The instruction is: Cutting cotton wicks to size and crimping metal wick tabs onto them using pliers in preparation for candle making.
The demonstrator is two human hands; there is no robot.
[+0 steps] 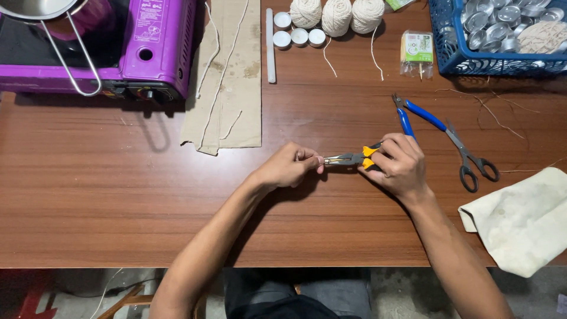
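Near the middle of the wooden table [118, 195], the right hand [397, 165] is wrapped around the yellow handles of a pair of needle-nose pliers [352, 158], whose slim nose points left toward the left hand [288, 166]. That hand is pinched narrow at the plier tips, thumb and fingers closed on something too small to make out; it may be a bit of wick or a small metal piece. The step in hand looks like a crimp or a grip made at the plier nose, and it calls for both hands to stay steady and the tips kept lined up on the small piece. Just right of the right hand lie blue-handled pliers [416, 112] and scissors [469, 156]. Farther off sit three balls of white string [336, 15], small tealights [298, 35], a blue basket [449, 56] of metal cups, a strip of cardboard [227, 88] and a purple stove [159, 47] at far left. A pale cloth [520, 218] lies near right.
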